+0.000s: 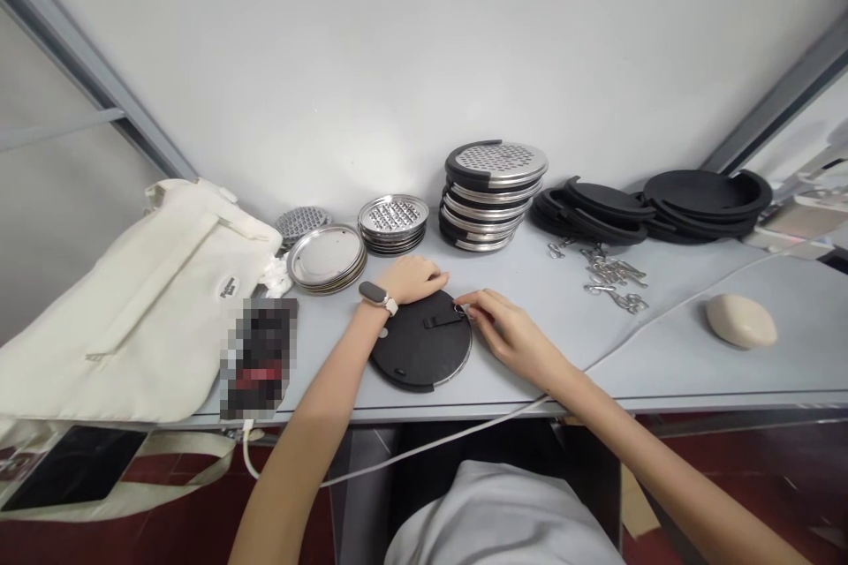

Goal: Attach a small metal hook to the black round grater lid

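Note:
A round black disc with a silver rim showing at its near right edge lies flat on the table in front of me. On its top is a small black bar-like tab. My left hand lies over the disc's far edge, its fingers bent and partly hidden. At the upper right edge of the disc, my right hand pinches a small metal clasp between thumb and forefinger. Several similar metal clasps lie loose farther right.
Along the wall stand a tall stack of grater discs with black rims, small grater plates, plain metal discs and black round covers. A white bag sits left. A white cable crosses the table near a cream rounded object.

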Available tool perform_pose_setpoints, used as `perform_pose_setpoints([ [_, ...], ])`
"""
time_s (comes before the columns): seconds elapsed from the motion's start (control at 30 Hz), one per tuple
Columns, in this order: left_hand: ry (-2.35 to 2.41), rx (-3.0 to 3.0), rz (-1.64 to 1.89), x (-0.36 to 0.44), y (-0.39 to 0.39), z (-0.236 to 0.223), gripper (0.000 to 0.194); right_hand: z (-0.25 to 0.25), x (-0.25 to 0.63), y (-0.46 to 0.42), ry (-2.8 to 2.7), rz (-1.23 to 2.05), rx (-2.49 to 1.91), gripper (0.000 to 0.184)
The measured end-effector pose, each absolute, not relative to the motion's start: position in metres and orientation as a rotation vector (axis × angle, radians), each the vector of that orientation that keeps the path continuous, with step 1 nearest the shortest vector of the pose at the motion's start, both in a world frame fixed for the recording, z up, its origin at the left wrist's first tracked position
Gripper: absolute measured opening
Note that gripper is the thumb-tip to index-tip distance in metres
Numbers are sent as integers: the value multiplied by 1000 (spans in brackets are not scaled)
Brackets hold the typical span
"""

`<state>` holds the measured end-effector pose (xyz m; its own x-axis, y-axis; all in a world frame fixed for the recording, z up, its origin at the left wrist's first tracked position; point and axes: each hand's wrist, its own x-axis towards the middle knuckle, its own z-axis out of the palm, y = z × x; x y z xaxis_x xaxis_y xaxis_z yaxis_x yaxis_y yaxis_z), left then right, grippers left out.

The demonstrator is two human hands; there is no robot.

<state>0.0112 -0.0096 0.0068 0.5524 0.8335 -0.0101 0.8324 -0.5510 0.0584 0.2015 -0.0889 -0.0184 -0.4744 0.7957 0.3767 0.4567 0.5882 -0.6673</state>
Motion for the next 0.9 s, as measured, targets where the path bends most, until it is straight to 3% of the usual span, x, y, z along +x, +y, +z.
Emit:
perform_pose_setpoints([
  [0.27,1451,2731,25,11,-9,7,56,-16,202,-90,-2186,487,-1036,21],
  [0.9,1448,2717,40,11,-9,6,56,-13,202,-93,-2077,690,-1088,15],
])
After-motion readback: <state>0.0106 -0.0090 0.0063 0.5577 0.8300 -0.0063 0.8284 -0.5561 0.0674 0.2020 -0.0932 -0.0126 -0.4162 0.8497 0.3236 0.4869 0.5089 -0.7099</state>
